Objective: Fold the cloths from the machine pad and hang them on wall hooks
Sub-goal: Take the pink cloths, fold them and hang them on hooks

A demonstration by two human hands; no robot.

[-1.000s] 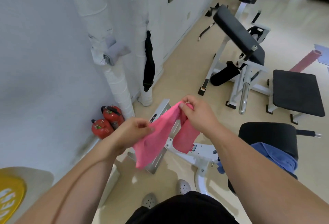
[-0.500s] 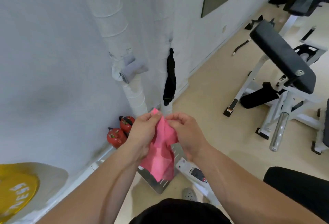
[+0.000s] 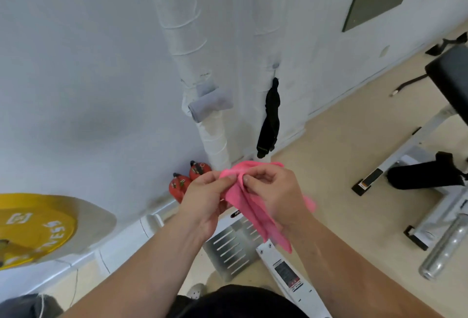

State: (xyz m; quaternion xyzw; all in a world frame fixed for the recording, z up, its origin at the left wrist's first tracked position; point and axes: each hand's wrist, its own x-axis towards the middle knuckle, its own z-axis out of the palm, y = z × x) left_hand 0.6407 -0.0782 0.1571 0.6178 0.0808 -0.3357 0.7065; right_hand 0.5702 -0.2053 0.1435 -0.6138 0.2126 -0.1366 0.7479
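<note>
A pink cloth (image 3: pixel 255 211) hangs bunched between both my hands in front of the white wall. My left hand (image 3: pixel 205 198) pinches its upper edge from the left, and my right hand (image 3: pixel 276 193) pinches the same edge right beside it, thumbs almost touching. The cloth's lower part droops toward the floor. On the wall behind, a black cloth (image 3: pixel 269 117) hangs from a small hook (image 3: pixel 274 67). A grey-blue cloth (image 3: pixel 210 102) sits on a wrapped white pipe (image 3: pixel 192 47).
Two red kettlebell-like objects (image 3: pixel 188 182) stand at the wall's foot. A yellow weight plate (image 3: pixel 30 226) is at the left. A white machine frame with a metal footplate (image 3: pixel 233 249) lies below my hands. A bench with a black pad (image 3: pixel 450 80) stands at the right.
My hands came together from holding the pink cloth spread apart, folding it, and now pinch its top edge side by side. The view has turned toward the wall and hooks.
</note>
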